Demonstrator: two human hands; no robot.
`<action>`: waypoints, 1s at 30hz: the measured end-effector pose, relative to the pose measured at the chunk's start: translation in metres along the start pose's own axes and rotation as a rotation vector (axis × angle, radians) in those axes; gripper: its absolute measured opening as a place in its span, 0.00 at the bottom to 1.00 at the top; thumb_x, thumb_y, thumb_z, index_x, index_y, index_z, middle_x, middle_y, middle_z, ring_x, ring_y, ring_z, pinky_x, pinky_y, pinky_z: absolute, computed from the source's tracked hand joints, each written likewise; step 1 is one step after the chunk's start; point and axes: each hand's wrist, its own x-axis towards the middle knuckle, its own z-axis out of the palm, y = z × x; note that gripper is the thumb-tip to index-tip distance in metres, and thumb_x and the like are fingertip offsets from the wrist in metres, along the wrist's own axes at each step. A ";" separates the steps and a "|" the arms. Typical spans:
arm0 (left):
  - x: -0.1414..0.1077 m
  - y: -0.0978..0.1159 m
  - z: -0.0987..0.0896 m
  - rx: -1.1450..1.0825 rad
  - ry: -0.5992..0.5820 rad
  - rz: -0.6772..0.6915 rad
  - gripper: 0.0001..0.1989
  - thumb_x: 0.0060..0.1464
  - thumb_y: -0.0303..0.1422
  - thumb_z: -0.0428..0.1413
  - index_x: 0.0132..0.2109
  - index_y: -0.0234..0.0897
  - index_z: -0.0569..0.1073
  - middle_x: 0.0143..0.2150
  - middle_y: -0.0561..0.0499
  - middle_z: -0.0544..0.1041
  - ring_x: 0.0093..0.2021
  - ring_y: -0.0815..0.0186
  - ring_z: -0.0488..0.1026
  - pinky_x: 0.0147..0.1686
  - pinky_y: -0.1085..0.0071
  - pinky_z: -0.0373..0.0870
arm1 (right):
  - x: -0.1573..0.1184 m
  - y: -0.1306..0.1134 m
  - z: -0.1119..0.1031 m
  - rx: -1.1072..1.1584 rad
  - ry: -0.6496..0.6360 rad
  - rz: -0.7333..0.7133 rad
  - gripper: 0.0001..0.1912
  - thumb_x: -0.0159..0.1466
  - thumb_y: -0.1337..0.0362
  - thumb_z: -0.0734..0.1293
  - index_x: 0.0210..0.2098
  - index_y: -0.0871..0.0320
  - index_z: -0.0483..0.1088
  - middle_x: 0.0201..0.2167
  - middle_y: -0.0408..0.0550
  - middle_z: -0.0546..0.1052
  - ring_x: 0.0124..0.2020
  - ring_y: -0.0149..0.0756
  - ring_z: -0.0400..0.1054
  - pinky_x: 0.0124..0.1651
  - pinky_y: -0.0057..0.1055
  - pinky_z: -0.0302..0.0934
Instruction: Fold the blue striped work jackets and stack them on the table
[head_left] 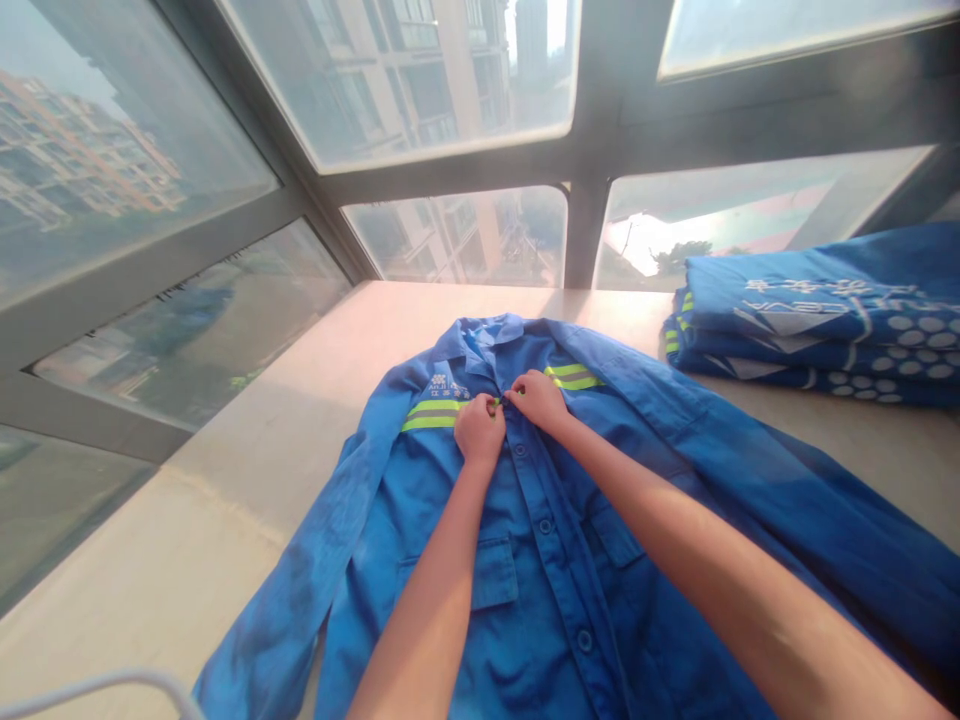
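Note:
A blue work jacket [442,500] with yellow-green and grey stripes across the chest lies spread out, collar at the far end, sleeves out to both sides. My left hand [481,428] pinches one front edge of it at chest height, beside the stripe. Close by on the right, my right hand [538,400] pinches the other front edge, and the fingertips of both hands almost meet. Whatever button is between the fingers is hidden. Below my hands, several buttons show along the front strip [551,550], the flaps there lying side by side.
On the right, a stack of folded blue jackets [817,310] with white print rests on the pale ledge [300,410]. Framed windows [450,240] rise behind and to the left. A pale cable [112,680] curves in at the bottom left.

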 end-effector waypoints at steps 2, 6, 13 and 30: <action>0.000 0.000 0.001 0.049 -0.002 0.033 0.06 0.59 0.34 0.54 0.43 0.42 0.74 0.40 0.48 0.78 0.47 0.58 0.72 0.47 0.65 0.65 | -0.004 0.004 -0.001 0.029 0.025 -0.007 0.13 0.67 0.61 0.64 0.41 0.59 0.79 0.40 0.53 0.79 0.42 0.38 0.71 0.45 0.30 0.62; 0.001 0.000 -0.002 0.129 0.000 0.092 0.10 0.60 0.35 0.53 0.46 0.40 0.74 0.46 0.44 0.76 0.50 0.55 0.70 0.49 0.62 0.66 | -0.011 0.009 -0.002 0.112 -0.013 -0.132 0.12 0.65 0.68 0.64 0.42 0.55 0.80 0.41 0.48 0.81 0.44 0.35 0.73 0.49 0.30 0.62; 0.003 -0.009 -0.010 0.354 -0.003 0.267 0.18 0.63 0.32 0.47 0.56 0.39 0.74 0.59 0.41 0.71 0.59 0.52 0.65 0.53 0.58 0.66 | -0.014 0.009 -0.002 0.210 -0.091 -0.304 0.22 0.61 0.78 0.60 0.44 0.54 0.80 0.47 0.45 0.81 0.51 0.36 0.72 0.59 0.35 0.58; 0.073 -0.023 -0.014 0.448 -0.174 0.523 0.26 0.64 0.34 0.44 0.68 0.41 0.61 0.72 0.47 0.59 0.71 0.52 0.53 0.66 0.49 0.53 | 0.032 -0.041 -0.003 0.026 -0.015 0.083 0.23 0.69 0.58 0.58 0.60 0.61 0.64 0.55 0.58 0.74 0.54 0.45 0.70 0.53 0.36 0.62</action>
